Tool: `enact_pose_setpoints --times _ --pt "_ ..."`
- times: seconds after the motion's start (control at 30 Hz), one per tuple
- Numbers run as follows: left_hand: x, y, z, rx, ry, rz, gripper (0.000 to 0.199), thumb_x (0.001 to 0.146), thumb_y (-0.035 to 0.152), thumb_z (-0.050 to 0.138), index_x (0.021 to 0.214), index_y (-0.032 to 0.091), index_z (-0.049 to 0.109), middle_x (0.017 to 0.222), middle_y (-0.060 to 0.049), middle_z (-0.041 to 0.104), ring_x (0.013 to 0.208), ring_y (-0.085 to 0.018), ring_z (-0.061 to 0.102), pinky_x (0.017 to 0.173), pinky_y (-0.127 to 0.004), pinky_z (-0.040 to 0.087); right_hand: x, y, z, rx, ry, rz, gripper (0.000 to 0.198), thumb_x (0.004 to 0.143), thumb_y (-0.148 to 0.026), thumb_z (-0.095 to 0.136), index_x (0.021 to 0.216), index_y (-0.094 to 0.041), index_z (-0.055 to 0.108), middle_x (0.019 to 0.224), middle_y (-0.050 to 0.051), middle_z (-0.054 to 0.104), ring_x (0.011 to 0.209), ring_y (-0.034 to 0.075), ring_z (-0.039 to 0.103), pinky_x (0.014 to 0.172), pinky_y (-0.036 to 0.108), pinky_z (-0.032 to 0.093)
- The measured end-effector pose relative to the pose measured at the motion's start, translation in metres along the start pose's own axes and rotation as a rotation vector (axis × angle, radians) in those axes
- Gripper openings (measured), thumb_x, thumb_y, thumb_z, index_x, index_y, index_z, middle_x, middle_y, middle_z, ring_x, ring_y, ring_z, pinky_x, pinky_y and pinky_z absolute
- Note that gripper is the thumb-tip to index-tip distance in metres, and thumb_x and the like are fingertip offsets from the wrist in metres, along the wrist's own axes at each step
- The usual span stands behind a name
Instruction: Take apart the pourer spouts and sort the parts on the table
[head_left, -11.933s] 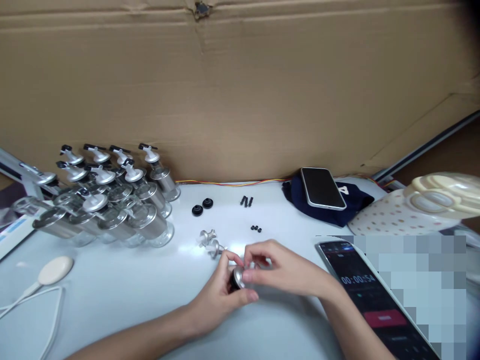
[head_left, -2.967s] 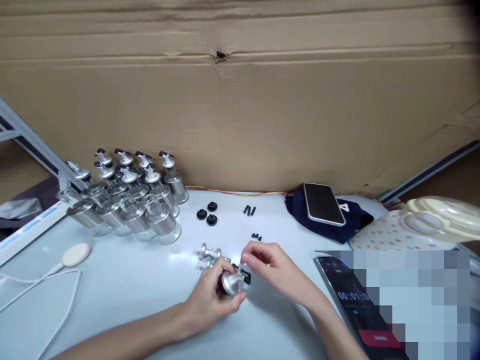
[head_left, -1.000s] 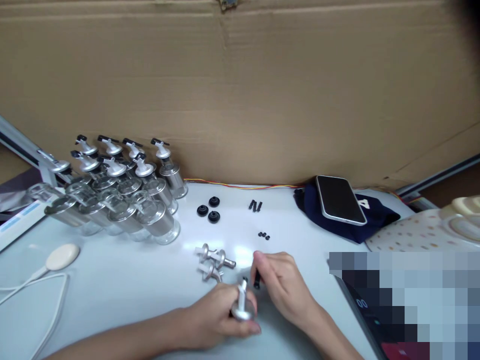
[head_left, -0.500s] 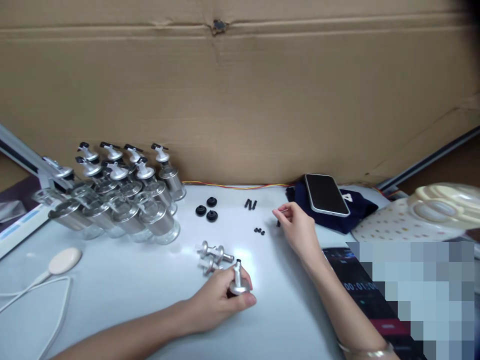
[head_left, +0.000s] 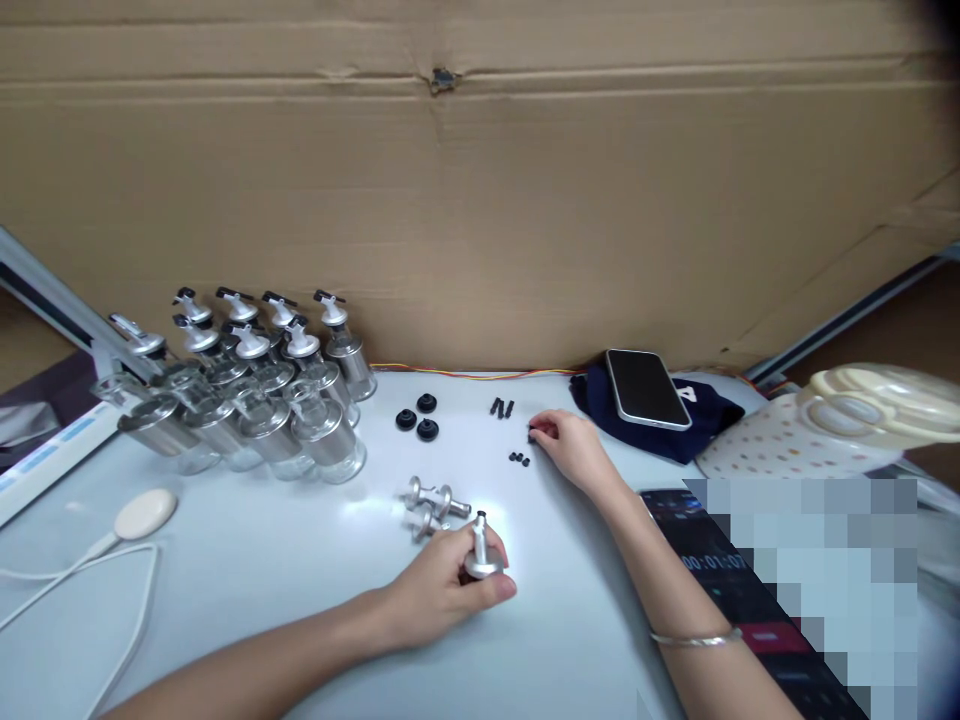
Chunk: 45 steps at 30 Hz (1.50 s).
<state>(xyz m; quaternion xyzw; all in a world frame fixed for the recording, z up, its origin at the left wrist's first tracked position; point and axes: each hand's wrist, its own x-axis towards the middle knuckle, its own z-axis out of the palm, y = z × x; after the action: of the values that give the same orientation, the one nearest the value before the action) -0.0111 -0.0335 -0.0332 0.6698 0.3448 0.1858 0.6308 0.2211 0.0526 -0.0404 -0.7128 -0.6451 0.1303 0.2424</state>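
Observation:
My left hand (head_left: 442, 590) is wrapped around a silver pourer spout (head_left: 482, 555), its narrow end with a black tip pointing up. Beside that hand, a few more silver pourer spouts (head_left: 431, 500) lie on the table. My right hand (head_left: 574, 450) pinches a small black piece (head_left: 532, 435) just above the table; its exact shape is mostly covered by the fingers. Close to those fingertips sit small black caps (head_left: 519, 459), with short black sticks (head_left: 502, 408) behind them. Three round black stoppers (head_left: 427, 429) are grouped further left.
Glass bottles with metal bands (head_left: 330, 430) crowd the left back, several topped with pourers. A phone (head_left: 649, 388) rests on dark blue cloth (head_left: 712, 420). A dotted container (head_left: 795, 435) and a device showing a timer (head_left: 720, 565) are at right. A white cable (head_left: 146, 600) lies left.
My right hand has moved left with the small black piece, closer to the small caps. My left hand still holds the spout. The view has shifted slightly.

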Motion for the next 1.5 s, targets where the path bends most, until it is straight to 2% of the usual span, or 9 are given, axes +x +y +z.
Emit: enact_pose_setpoints --times 0.23,0.33,0.43,0.53,0.87,1.03,1.17,1.33,1.5 --pt "0.001 -0.004 0.001 -0.040 -0.004 0.032 0.037 0.079 0.051 0.055 0.089 0.016 0.048 0.059 0.007 0.034 0.051 -0.008 0.030 0.050 -0.022 0.023 0.024 -0.014 0.005 -0.052 -0.098 -0.001 0.019 0.082 -0.007 0.052 0.085 -0.012 0.071 0.085 0.012 0.072 0.084 0.021 0.065 0.078 0.029 0.045" --pt "0.002 -0.005 0.001 -0.048 0.001 0.032 0.039 0.078 0.053 0.056 0.088 0.016 0.048 0.059 0.007 0.034 0.051 -0.008 0.031 0.051 -0.022 0.024 0.036 -0.018 0.004 -0.056 -0.153 0.013 0.014 0.088 -0.017 0.054 0.092 -0.013 0.067 0.093 0.008 0.069 0.087 0.018 0.064 0.081 0.033 0.049" --pt "0.001 -0.006 0.001 -0.055 -0.007 0.026 0.036 0.078 0.050 0.057 0.088 0.016 0.048 0.058 0.007 0.033 0.051 -0.008 0.030 0.050 -0.022 0.024 0.043 -0.019 0.002 -0.058 -0.223 0.033 0.020 0.091 -0.030 0.055 0.102 -0.015 0.062 0.104 0.005 0.065 0.088 0.017 0.063 0.079 0.037 0.052" --pt "0.000 -0.004 0.000 -0.056 -0.014 0.021 0.033 0.079 0.045 0.056 0.089 0.015 0.048 0.058 0.007 0.033 0.051 -0.008 0.029 0.049 -0.021 0.023 0.044 -0.018 0.001 -0.063 -0.277 0.057 0.024 0.090 -0.031 0.055 0.108 -0.015 0.060 0.109 0.006 0.062 0.092 0.018 0.062 0.079 0.038 0.053" --pt "0.001 -0.006 0.002 -0.066 -0.005 0.007 0.030 0.077 0.042 0.057 0.088 0.015 0.049 0.057 0.007 0.033 0.049 -0.008 0.030 0.047 -0.021 0.023 0.050 -0.015 0.009 0.041 -0.308 0.119 0.028 0.091 -0.031 0.054 0.114 -0.016 0.057 0.113 0.008 0.060 0.093 0.019 0.062 0.079 0.039 0.053" --pt "0.002 -0.005 0.001 -0.059 0.001 0.019 0.029 0.077 0.040 0.057 0.088 0.015 0.050 0.057 0.008 0.034 0.048 -0.008 0.031 0.048 -0.021 0.023 0.057 -0.009 0.008 0.136 -0.342 0.038 0.026 0.091 -0.031 0.054 0.111 -0.014 0.057 0.102 0.005 0.064 0.080 0.015 0.064 0.069 0.033 0.055" --pt "0.001 -0.004 0.002 -0.042 0.005 0.034 0.027 0.077 0.040 0.057 0.087 0.015 0.050 0.057 0.008 0.034 0.049 -0.008 0.031 0.048 -0.021 0.024 0.062 -0.004 0.004 0.138 -0.314 -0.081 0.022 0.090 -0.009 0.045 0.107 -0.012 0.059 0.080 0.004 0.068 0.061 0.011 0.064 0.062 0.025 0.052" --pt "0.002 -0.005 0.001 -0.041 0.015 0.021 0.028 0.076 0.040 0.058 0.087 0.015 0.051 0.058 0.007 0.035 0.051 -0.008 0.031 0.049 -0.021 0.025 0.070 -0.005 -0.001 0.026 -0.249 -0.311 0.043 0.072 0.006 0.050 0.103 -0.017 0.068 0.099 0.009 0.065 0.089 0.018 0.065 0.085 0.028 0.046" --pt "0.001 -0.008 0.001 -0.038 0.009 0.012 0.026 0.077 0.038 0.058 0.088 0.015 0.051 0.058 0.007 0.035 0.051 -0.008 0.031 0.051 -0.021 0.026 0.078 -0.012 0.002 -0.076 -0.343 -0.482 0.046 0.066 0.005 0.053 0.097 -0.022 0.074 0.094 0.006 0.066 0.090 0.019 0.064 0.084 0.026 0.045"
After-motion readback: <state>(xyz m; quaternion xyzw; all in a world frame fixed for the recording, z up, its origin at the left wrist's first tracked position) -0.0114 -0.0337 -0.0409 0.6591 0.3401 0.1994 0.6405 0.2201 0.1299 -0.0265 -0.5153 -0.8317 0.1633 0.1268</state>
